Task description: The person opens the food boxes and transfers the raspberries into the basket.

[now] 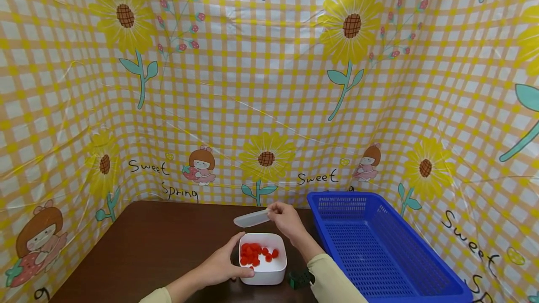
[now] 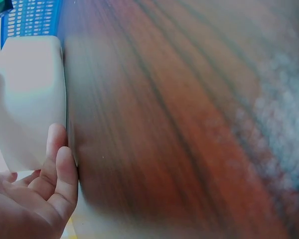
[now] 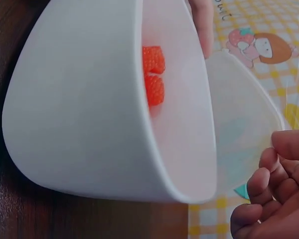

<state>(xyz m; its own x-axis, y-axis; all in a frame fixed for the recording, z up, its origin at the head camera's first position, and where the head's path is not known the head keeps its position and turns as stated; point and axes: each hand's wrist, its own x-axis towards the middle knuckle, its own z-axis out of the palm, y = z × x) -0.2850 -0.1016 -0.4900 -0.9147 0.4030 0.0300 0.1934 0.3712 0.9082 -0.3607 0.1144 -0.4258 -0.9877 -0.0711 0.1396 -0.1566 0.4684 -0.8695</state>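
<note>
A white square box [image 1: 265,278] stands upright on the table with its top uncovered. Red raspberries [image 1: 251,248] lie inside, most of them heaped toward the left and a few apart on the right. My left hand [image 1: 220,264] grips the box from its left side, thumb at the front wall; in the left wrist view its fingers lie against the white wall. Above and behind the box, my right hand [image 1: 287,221] pinches a translucent lid [image 1: 251,219] by its right edge. The right wrist view shows this lid [image 3: 241,124] tilted, apart from the box rim.
A large blue plastic basket [image 1: 425,258] stands on the right. Beside the box, a small dark green object [image 1: 298,280] sits partly hidden by the right sleeve [image 1: 332,275]. The dark brown table [image 1: 139,247] meets a checked, flower-printed cloth [image 1: 261,83] at the back and sides.
</note>
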